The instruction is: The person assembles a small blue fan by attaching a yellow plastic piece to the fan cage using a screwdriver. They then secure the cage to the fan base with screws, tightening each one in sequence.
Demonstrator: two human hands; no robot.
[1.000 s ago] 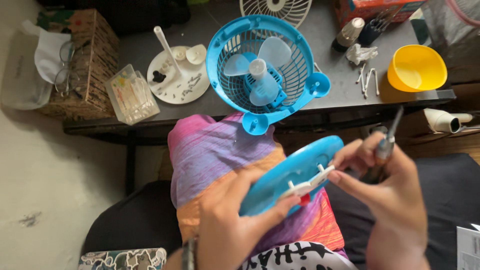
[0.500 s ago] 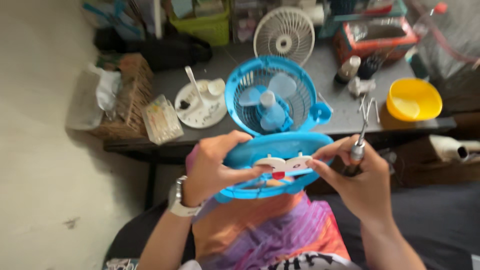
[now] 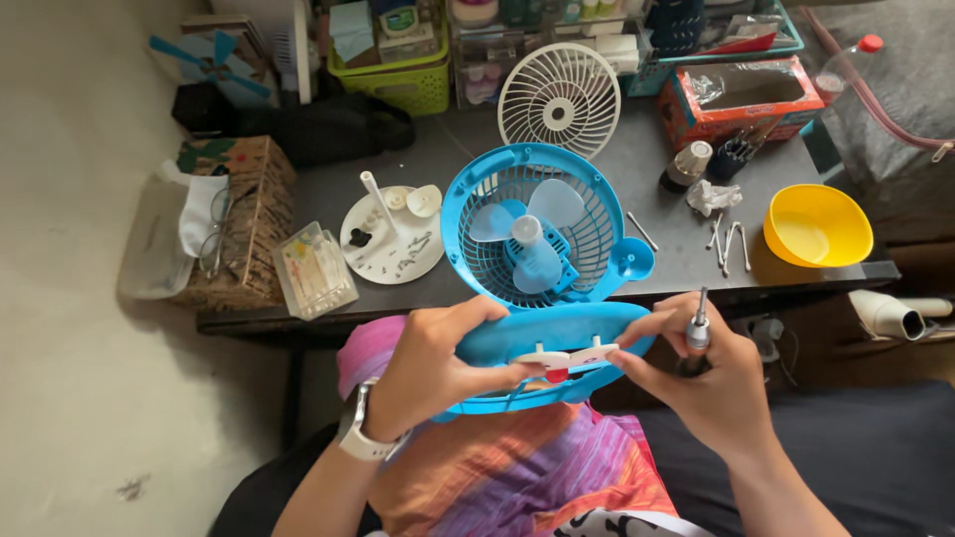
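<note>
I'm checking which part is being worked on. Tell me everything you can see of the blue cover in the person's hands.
The blue cover is a rounded, glossy piece that looks like plastic, held nearly edge-on above the lap, below the table's front edge. A white piece with a red tab sits on its near face. The left hand clasps its left side; the right hand pinches the white piece while holding a screwdriver.

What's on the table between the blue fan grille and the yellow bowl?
Head view: between the blue fan grille and the yellow bowl lie a thin metal rod, a crumpled white tissue and small white clips.
</note>
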